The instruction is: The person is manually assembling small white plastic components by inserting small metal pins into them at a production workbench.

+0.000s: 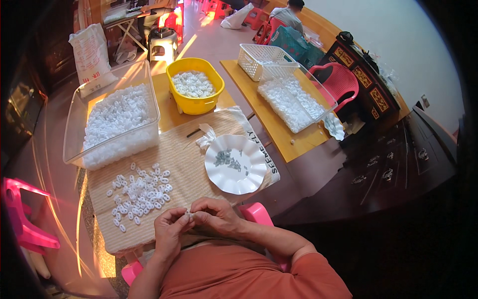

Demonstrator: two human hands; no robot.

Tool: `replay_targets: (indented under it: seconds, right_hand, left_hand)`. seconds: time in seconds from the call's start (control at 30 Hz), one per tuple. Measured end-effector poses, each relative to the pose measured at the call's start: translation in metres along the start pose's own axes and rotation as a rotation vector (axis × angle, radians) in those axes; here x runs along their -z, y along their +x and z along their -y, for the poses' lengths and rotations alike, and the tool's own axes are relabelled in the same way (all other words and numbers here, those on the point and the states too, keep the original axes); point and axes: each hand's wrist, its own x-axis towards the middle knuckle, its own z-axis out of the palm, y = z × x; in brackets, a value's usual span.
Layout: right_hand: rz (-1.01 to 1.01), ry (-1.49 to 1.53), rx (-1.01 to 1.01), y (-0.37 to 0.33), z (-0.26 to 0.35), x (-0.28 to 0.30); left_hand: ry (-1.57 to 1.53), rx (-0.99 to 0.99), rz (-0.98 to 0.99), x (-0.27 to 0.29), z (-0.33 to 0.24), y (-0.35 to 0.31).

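At the table's near edge, my left hand (170,230) and my right hand (218,217) meet fingertip to fingertip. Between them they pinch a small pale plastic piece (189,214), mostly covered by the fingers. Left of my hands, loose white oval plastic pieces with holes (141,192) lie scattered on a beige ribbed cloth (184,149). Beyond my right hand stands a white scalloped plate (254,174) with a small heap of grey bits (229,159) on it. A crumpled white scrap (206,137) touches the cloth by the plate.
A clear bin (154,117) full of white pieces stands at the far left, beside a yellow tub (217,97) of similar pieces. Another wooden table (291,149) holds a clear bin and a white basket (244,60). Pink stools (30,219) stand around; a person (289,16) sits far back.
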Motion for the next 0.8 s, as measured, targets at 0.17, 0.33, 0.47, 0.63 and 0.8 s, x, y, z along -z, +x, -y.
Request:
replay_targets:
  seconds: [0.17, 0.33, 0.47, 0.63, 0.8]
  right_hand:
    - [-0.012, 0.01, -0.026, -0.0011, -0.0028, 0.001]
    - [-0.026, 0.021, -0.045, -0.001, 0.0004, -0.0002]
    - [-0.023, 0.037, -0.06, -0.0011, -0.0019, 0.0007]
    - [-0.026, 0.044, -0.088, -0.0018, -0.0029, 0.0009]
    - [-0.031, -0.023, -0.081, -0.0008, -0.0048, 0.0018]
  left_hand:
    - [0.006, 0.013, -0.008, -0.0016, -0.0015, -0.0007]
    - [0.007, 0.004, -0.001, -0.0012, -0.0011, -0.0002]
    - [0.001, 0.005, -0.004, -0.0023, -0.0027, -0.0007]
    - [0.004, 0.01, 0.002, -0.002, -0.0028, -0.0011]
    - [0.006, -0.009, -0.008, -0.0013, -0.0003, 0.0]
